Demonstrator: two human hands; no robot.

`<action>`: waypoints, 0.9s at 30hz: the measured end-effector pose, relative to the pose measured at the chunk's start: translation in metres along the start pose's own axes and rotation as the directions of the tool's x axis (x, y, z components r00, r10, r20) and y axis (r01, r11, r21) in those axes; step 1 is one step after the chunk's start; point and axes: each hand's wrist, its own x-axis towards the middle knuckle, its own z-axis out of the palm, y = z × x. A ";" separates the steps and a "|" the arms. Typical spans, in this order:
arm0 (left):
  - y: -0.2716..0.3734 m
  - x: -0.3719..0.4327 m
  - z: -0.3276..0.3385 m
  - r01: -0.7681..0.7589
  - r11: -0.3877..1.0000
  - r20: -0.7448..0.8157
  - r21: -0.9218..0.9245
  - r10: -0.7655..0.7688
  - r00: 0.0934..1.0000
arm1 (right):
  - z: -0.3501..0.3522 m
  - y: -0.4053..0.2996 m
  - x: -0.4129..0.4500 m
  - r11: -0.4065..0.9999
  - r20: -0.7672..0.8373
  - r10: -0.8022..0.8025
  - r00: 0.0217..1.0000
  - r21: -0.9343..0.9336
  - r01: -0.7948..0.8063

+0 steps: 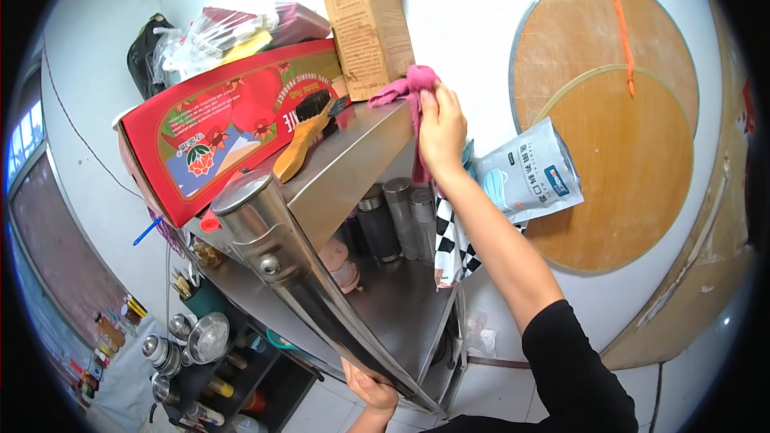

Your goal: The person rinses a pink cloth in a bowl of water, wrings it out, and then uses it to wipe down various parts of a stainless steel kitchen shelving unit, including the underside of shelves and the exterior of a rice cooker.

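Note:
My right hand [440, 126] grips a pink cloth [415, 87] at the right end of the metal rack's top shelf [355, 156]. Part of the cloth hangs over the shelf's corner. My left hand [370, 388] is lower down, with its fingers curled at the rack's steel corner post [325, 294]; the post hides part of them. A wooden-handled brush [301, 138] lies on the top shelf against a red fruit carton [228, 126]. Behind the cloth stands a tall brown cardboard box [367, 30].
Steel flasks [397, 216] and a pink container [340, 264] stand on the shelf below. A face-mask packet [526, 174] and a checkered bag [451, 246] hang at the rack's right side. Round wooden boards [613, 180] hang on the wall. Metal pots [207, 337] are at lower left.

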 end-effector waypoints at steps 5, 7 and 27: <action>-0.001 0.002 -0.006 -0.028 1.000 -0.036 0.013 0.029 0.999 | -0.028 -0.096 -0.065 0.903 0.102 -0.269 0.958 0.373 0.214; 0.007 0.003 0.000 -0.006 0.999 -0.037 -0.041 0.004 0.999 | -0.043 -0.115 -0.069 0.704 0.111 -0.626 0.772 0.507 0.498; -0.014 -0.016 0.002 0.099 0.995 -0.110 0.012 -0.097 0.989 | -0.130 -0.037 -0.284 0.948 0.628 -0.024 0.778 0.261 -0.181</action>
